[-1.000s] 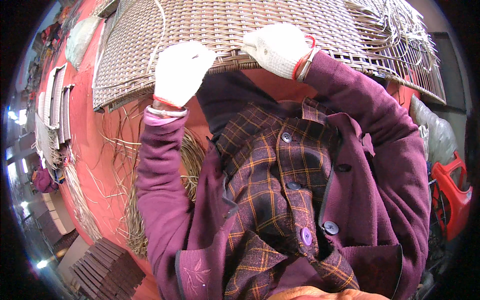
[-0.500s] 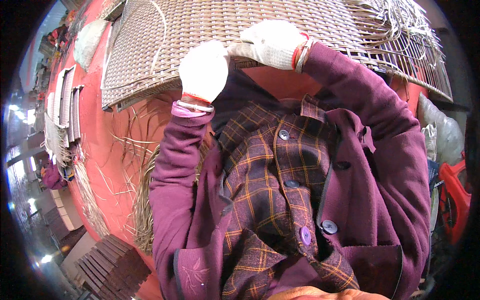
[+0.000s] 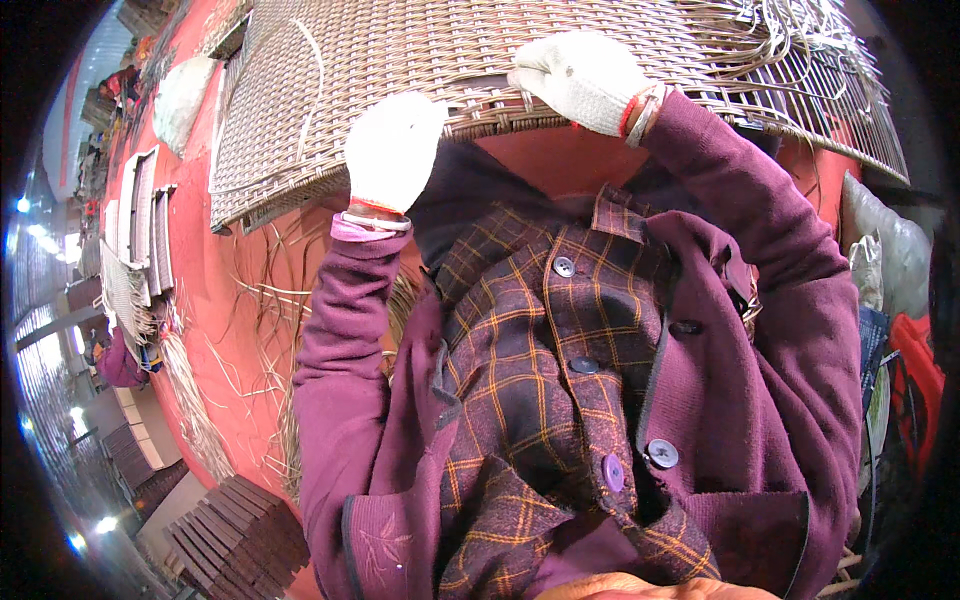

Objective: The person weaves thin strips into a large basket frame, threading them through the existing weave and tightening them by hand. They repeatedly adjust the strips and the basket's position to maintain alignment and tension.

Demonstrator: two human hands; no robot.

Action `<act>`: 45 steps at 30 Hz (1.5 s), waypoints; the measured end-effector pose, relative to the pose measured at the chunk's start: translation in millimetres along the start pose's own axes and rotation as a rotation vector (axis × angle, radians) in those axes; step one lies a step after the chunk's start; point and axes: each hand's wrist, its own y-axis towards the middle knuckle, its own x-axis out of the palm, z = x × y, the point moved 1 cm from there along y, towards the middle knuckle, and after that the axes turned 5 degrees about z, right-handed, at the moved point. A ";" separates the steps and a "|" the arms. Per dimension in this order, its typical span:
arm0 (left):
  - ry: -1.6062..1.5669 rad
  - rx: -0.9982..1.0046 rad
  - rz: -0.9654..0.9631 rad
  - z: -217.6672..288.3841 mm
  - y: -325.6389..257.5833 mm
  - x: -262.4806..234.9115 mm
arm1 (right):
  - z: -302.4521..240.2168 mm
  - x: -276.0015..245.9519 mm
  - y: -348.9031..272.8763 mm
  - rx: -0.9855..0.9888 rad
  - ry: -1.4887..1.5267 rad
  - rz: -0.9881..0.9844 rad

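Above a red floor (image 3: 225, 350), the greyish-brown wicker panel (image 3: 430, 50) spans in front of me, closely woven, with loose strands (image 3: 785, 42) at its right. My gloved left hand (image 3: 393, 150) and right hand (image 3: 580, 82) curl at its near edge, hiding some weave; whether they grip anything, I can't tell. Leftward lie pale strips (image 3: 190, 400).

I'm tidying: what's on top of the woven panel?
On the woven panel: a pale strand at left, loose strands at right. The left hand and right hand, at its edge, hide weave behind them.
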 end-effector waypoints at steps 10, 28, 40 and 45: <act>0.033 -0.111 0.048 14.7 -4.2 -0.1 | -34.2 46.4 23.8 -0.049 -0.011 -0.006; -0.446 -0.051 -0.175 23.1 51.7 5.8 | 31.6 -47.1 -58.9 0.164 0.266 0.094; -0.590 -0.444 -0.239 -1.0 37.8 -28.3 | 18.2 -17.2 -52.5 -0.060 -0.321 -0.010; -0.557 -0.244 -0.096 -1.7 31.5 -23.5 | 6.8 -25.8 -43.0 -0.110 -0.407 -0.015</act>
